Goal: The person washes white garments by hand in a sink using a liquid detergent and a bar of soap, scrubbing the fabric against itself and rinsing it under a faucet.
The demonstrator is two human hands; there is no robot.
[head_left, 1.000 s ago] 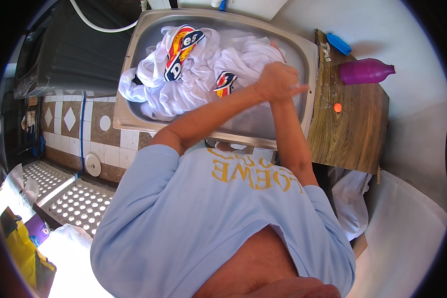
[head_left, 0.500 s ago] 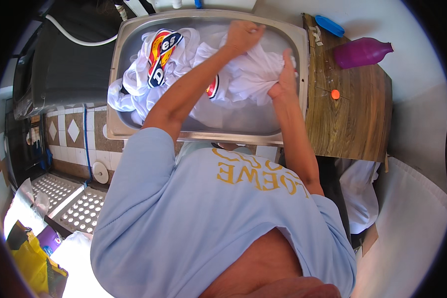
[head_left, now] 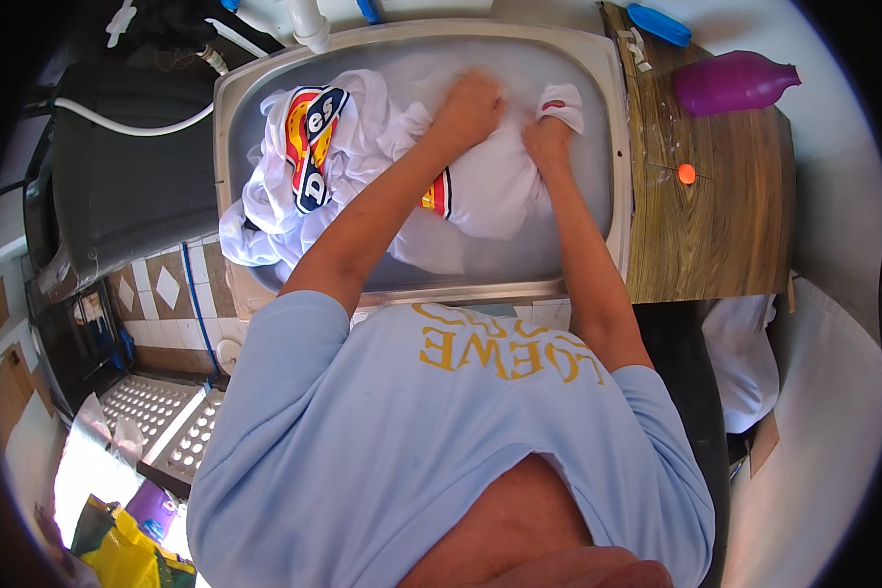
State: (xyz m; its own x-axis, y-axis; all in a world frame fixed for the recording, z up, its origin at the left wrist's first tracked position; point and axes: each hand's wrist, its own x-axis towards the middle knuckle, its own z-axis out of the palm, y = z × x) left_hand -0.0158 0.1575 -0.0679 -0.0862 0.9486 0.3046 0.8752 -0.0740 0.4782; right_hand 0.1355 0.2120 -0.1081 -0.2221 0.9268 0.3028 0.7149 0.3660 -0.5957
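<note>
A white garment [head_left: 495,191] with a red, yellow and navy print lies wet and bunched in the metal sink [head_left: 227,147], in cloudy water. My left hand [head_left: 468,106] is closed on its far part, slightly smeared by motion. Close by on the right, my right hand [head_left: 549,144] grips the cloth, and a folded end sticks out beyond the fingers. Between and below my hands the fabric bulges out smooth. More white cloth with a large print [head_left: 314,147] is heaped in the left half of the sink; whether it is the same piece, I cannot tell.
Right of the sink is a wood-grain counter [head_left: 706,235] with a purple bottle [head_left: 735,83], a blue oblong item [head_left: 659,24] and an orange cap [head_left: 687,174]. A white pipe [head_left: 309,24] hangs over the far rim. Leftward stand a black surface [head_left: 127,167] and white hose [head_left: 132,125].
My right hand has moved inward from the sink's right side, its fingers going from stretched out to closed on the cloth. My left hand has come nearer to me. The view has shifted slightly.
</note>
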